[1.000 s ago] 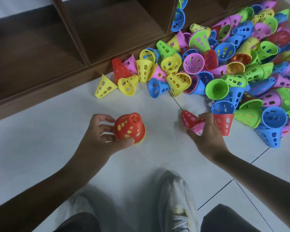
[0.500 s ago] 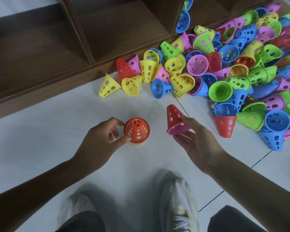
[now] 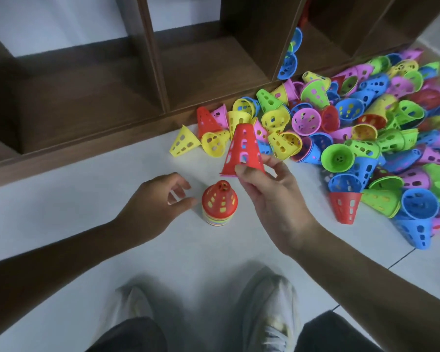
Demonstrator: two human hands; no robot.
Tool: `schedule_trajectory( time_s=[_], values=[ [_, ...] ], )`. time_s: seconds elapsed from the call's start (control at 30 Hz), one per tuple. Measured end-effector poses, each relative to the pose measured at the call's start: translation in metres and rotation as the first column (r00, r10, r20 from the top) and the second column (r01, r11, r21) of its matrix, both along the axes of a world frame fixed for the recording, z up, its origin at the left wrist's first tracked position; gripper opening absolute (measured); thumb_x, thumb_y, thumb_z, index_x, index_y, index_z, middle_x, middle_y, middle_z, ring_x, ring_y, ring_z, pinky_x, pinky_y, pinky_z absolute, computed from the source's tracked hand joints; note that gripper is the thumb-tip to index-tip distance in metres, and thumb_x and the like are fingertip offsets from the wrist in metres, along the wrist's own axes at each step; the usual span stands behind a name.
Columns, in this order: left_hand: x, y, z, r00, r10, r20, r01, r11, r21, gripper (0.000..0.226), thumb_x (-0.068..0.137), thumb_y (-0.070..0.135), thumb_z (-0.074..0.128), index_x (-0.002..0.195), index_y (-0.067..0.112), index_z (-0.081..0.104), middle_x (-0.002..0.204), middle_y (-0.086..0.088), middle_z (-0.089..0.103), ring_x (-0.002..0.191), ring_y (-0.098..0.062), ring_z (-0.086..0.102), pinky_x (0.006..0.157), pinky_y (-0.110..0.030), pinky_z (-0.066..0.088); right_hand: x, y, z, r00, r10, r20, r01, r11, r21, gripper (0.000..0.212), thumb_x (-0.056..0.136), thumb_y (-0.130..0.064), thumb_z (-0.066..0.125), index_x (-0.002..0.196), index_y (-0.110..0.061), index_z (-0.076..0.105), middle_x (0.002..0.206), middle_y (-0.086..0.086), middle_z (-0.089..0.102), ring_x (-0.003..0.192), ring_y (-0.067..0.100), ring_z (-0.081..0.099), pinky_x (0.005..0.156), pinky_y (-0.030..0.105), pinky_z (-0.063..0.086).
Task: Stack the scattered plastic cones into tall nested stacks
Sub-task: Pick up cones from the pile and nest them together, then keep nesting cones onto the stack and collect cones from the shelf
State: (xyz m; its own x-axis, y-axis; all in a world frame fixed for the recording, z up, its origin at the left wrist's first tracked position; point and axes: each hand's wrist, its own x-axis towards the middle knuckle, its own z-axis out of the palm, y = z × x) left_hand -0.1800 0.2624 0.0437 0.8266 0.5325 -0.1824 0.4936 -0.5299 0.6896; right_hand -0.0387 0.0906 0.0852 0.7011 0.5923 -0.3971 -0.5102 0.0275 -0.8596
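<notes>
**Held cone above stack, offset up-right**

Right hand [image 3: 272, 199] pinches red perforated plastic cone [image 3: 243, 151] at its rim, upright, wide end down. Nested stack topped by a red cone [image 3: 219, 203] stands on floor, below-left. Left hand [image 3: 154, 209] beside stack, fingers loose, holding nothing.

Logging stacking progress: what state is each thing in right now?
Right hand: pinches the red cone.
Red cone: lifted, upright, wide end down, above the stack.
Stack: standing on the floor, red cone on top, untouched.
Left hand: open beside the stack.
Loose cones: piled, unstacked.
</notes>
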Motion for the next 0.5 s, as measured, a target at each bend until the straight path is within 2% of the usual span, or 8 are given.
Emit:
schedule_trajectory(
  time_s=[0.1,0.2,0.33,0.4,0.5],
  values=[
    [-0.011,-0.002,0.004,1.0,0.012,-0.002,-0.012,1.0,-0.003,0.022,0.085,0.043,0.072,0.099,0.028,0.065,0.089,0.012,0.066,0.077,-0.005,0.062,0.07,-0.024,0.052,-0.012,0.004,-0.011,0.962,0.115,0.247,-0.068,0.979,-0.19,0.079,0.058,-0.033,0.087,0.128,-0.027,0.052,0.113,0.002,0.07,0.098,0.014,0.07,0.085,0.029,0.056],
    [-0.023,0.0,0.009,1.0,0.005,-0.018,-0.005,1.0,0.016,0.02,0.086,0.043,0.071,0.098,0.029,0.064,0.089,0.014,0.066,0.078,-0.002,0.061,0.066,-0.017,0.047,-0.022,0.003,-0.029,0.894,0.229,0.384,-0.108,0.944,-0.311,0.081,0.056,-0.043,0.089,0.127,-0.031,0.053,0.113,-0.006,0.068,0.101,0.012,0.068,0.085,0.029,0.058],
    [-0.025,0.011,0.025,0.999,-0.018,-0.037,0.02,0.998,0.059,0.018,0.085,0.039,0.073,0.097,0.027,0.065,0.086,0.014,0.066,0.076,-0.005,0.061,0.066,-0.019,0.047,-0.027,0.001,-0.04,0.793,0.326,0.514,-0.073,0.889,-0.452,0.063,0.067,-0.023,0.089,0.12,-0.03,0.056,0.108,-0.01,0.063,0.094,-0.004,0.061,0.07,0.006,0.047],
    [-0.018,0.017,0.04,0.998,-0.057,-0.037,0.06,0.995,0.077,0.018,0.084,0.037,0.074,0.095,0.025,0.065,0.083,0.013,0.066,0.073,-0.006,0.061,0.064,-0.019,0.046,-0.025,0.003,-0.043,0.733,0.392,0.556,-0.078,0.86,-0.504,0.06,0.069,-0.025,0.087,0.12,-0.035,0.056,0.109,-0.015,0.06,0.096,-0.006,0.059,0.075,0.006,0.046],
    [-0.003,0.023,0.067,0.991,-0.128,-0.039,0.131,0.987,0.088,0.019,0.083,0.037,0.076,0.093,0.025,0.065,0.084,0.01,0.067,0.071,-0.003,0.059,0.061,-0.014,0.044,-0.017,0.005,-0.046,0.607,0.54,0.582,-0.114,0.785,-0.609,0.061,0.074,-0.033,0.082,0.128,-0.033,0.054,0.118,-0.012,0.059,0.108,0.006,0.057,0.094,0.024,0.049]
  ],
)
